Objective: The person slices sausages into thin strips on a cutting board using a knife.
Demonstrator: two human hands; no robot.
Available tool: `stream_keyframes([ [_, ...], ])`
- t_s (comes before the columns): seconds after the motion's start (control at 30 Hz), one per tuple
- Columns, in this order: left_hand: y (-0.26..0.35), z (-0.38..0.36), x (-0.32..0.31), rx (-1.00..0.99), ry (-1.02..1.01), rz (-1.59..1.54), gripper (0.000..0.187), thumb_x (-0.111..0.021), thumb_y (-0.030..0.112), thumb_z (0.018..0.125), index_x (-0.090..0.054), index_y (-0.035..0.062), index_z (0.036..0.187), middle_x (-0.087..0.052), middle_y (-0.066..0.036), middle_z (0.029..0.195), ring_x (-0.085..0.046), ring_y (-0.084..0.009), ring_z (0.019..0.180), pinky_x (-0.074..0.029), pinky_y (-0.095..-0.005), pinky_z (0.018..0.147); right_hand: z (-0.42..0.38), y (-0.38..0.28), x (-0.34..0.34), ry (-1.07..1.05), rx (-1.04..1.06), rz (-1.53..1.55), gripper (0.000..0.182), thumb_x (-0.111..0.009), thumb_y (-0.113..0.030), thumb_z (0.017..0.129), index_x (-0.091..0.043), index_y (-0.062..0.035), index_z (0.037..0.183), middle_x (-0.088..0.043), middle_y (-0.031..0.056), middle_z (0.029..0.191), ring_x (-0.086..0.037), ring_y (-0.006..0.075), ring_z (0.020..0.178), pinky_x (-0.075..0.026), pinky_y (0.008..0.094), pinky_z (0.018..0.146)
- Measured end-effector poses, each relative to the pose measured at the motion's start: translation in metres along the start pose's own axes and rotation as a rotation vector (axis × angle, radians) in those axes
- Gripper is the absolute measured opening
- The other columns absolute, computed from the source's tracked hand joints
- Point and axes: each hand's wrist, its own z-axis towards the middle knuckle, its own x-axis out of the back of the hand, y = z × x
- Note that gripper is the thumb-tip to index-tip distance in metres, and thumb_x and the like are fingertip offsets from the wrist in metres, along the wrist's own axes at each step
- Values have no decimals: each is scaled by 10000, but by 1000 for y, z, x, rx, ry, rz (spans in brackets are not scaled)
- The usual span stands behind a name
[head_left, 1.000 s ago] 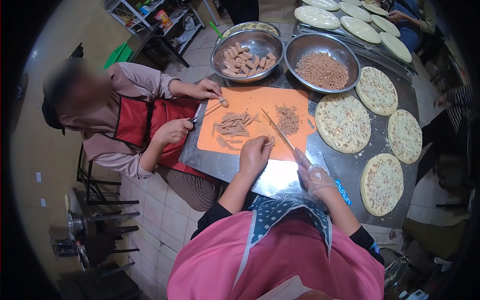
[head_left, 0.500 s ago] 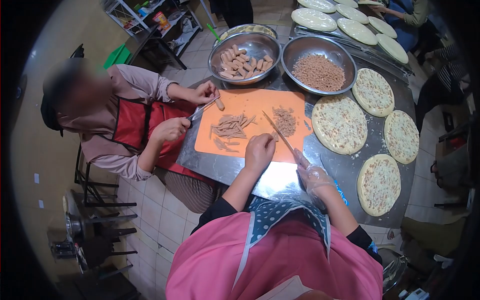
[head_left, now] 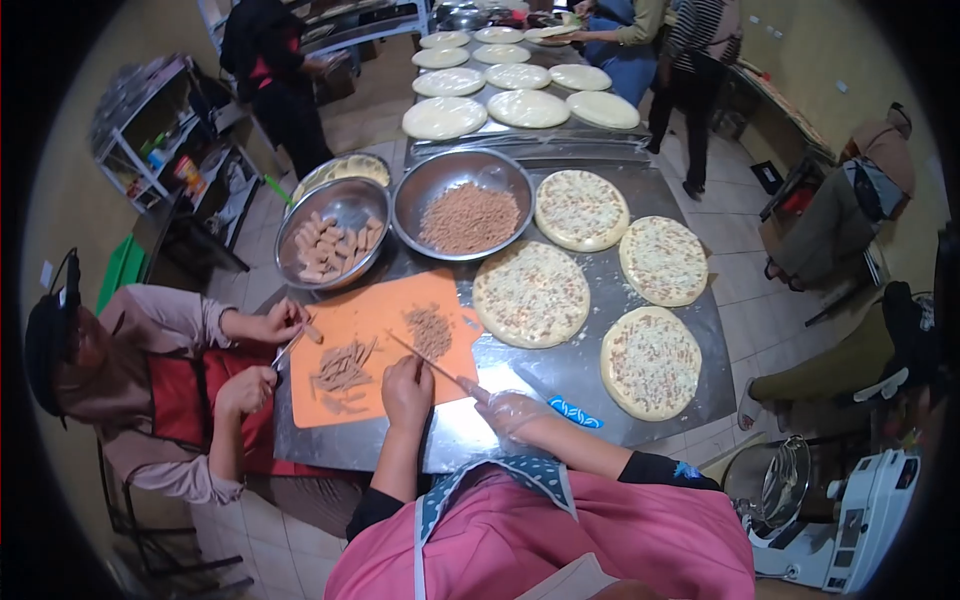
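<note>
My left hand [head_left: 407, 393] rests on the orange cutting board [head_left: 440, 290], its fingers bunched over pieces of sausage they mostly hide. In a clear plastic glove, my right hand [head_left: 508, 414] grips a knife [head_left: 432, 365], whose blade slants across the board beside my left fingertips. Just beyond the blade lies a pile of diced sausage [head_left: 428, 332]. To the left are sausage strips [head_left: 345, 368]. Across the board's left edge, a co-worker's hands [head_left: 262, 360] hold another knife and a piece of sausage [head_left: 314, 334].
Behind the board stand a steel bowl of sausage chunks [head_left: 333, 250] and one of diced sausage [head_left: 468, 218]. Several topped pizza bases [head_left: 532, 295] lie on the steel table [head_left: 560, 370] to the right. Plain dough rounds [head_left: 528, 108] fill the far table. A mixer [head_left: 850, 520] stands at lower right.
My view has swung up and to the right, so the scene sits further left and more of the room shows. My hands and the knife stay about the same place on the board.
</note>
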Motion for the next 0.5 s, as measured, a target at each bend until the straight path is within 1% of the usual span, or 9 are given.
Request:
stream_keyframes([
  [0.07, 3, 0, 3, 50, -47, 26, 144, -626, 110, 751, -654, -4, 835, -644, -138, 863, -569, -318, 739, -468, -377, 689, -1, -2, 1, -16, 7, -23, 532, -316, -238, 940, -110, -237, 1431, -595, 243, 1015, -585, 378, 915, -439, 462, 814],
  [0.13, 9, 2, 6, 30, -31, 19, 148, -628, 117, 747, -653, 0, 836, -636, -132, 836, -562, -315, 729, -462, -382, 678, -2, -5, 1, -37, 3, -49, 540, -308, -231, 944, -81, -227, 1434, -591, 245, 1023, -581, 379, 921, -434, 464, 820],
  [0.2, 14, 4, 10, 82, -96, 35, 178, -627, 132, 748, -654, -11, 850, -642, -149, 824, -578, -329, 748, -462, -390, 705, 1, -1, -1, -54, -5, -15, 539, -304, -227, 946, -75, -224, 1434, -593, 245, 1018, -582, 378, 920, -434, 464, 820],
  [0.23, 13, 3, 9, 79, -92, 35, 178, -627, 132, 748, -654, -11, 850, -642, -149, 824, -578, -329, 748, -462, -390, 705, 7, 8, -11, 1, 42, -32, 544, -307, -227, 943, -75, -235, 1436, -599, 237, 911, -590, 371, 826, -439, 461, 755],
  [0.27, 11, 1, 7, 44, -70, 42, 165, -625, 124, 742, -646, -5, 842, -624, -137, 794, -560, -322, 726, -455, -394, 678, 6, 6, -10, 56, 89, -49, 549, -309, -226, 941, -75, -246, 1437, -604, 228, 803, -599, 365, 731, -443, 458, 690],
  [0.3, 10, 1, 5, 9, -49, 49, 152, -622, 116, 736, -637, 1, 834, -606, -126, 764, -542, -315, 703, -448, -398, 651, 4, 4, -7, 59, 92, -50, 549, -309, -226, 941, -75, -246, 1437, -604, 228, 803, -599, 365, 731, -443, 458, 690],
  [0.37, 8, 0, 4, 36, -51, 45, 147, -615, 114, 738, -633, 3, 833, -608, -128, 773, -543, -316, 707, -450, -397, 657, 0, -4, 0, -53, 12, -28, 535, -305, -232, 948, -81, -218, 1434, -591, 248, 1023, -583, 374, 926, -434, 462, 819],
  [0.4, 7, 0, 3, 65, -54, 39, 143, -607, 113, 740, -630, 5, 832, -610, -130, 782, -544, -318, 712, -452, -397, 664, 2, -2, -2, -51, 16, -30, 535, -305, -232, 948, -81, -218, 1434, -591, 248, 1023, -583, 374, 926, -434, 462, 819],
  [0.5, 2, -2, 0, 58, -19, 31, 141, -591, 99, 730, -627, 9, 833, -612, -133, 788, -545, -319, 721, -456, -396, 683, 4, 4, -7, -39, 30, -4, 535, -305, -238, 951, -78, -220, 1435, -591, 251, 1017, -586, 373, 922, -435, 460, 811],
])
